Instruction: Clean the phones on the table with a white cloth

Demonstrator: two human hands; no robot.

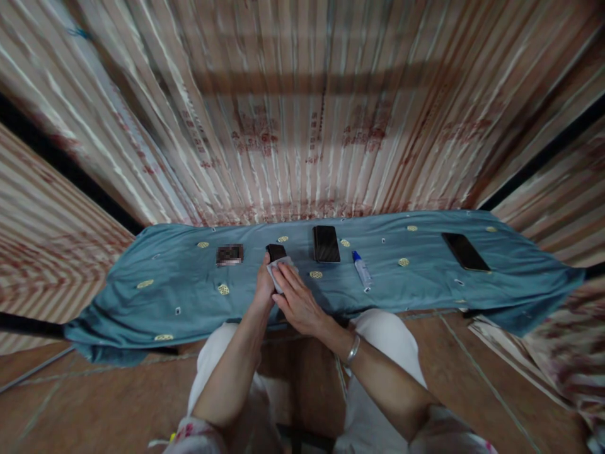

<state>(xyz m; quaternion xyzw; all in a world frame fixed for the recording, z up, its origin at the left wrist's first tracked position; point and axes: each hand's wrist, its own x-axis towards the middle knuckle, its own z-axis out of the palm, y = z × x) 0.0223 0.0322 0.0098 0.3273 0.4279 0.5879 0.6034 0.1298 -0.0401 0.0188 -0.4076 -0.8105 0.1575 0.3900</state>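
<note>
At frame centre the left hand (263, 285) grips a slick, breakable phone (275, 252) by its edges while the right hand's (297, 302) flattened fingers (287, 275) press a soft cloth (278, 272) onto it.

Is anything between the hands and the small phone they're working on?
Only a pale cloth: the right hand presses it onto the small phone, which the left hand grips directly at its side. Nothing else visible intervenes.

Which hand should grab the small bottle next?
Probably the right hand: the bottle lies on its side of the cloth, and the left hand is gripping the phone being wiped.
</note>
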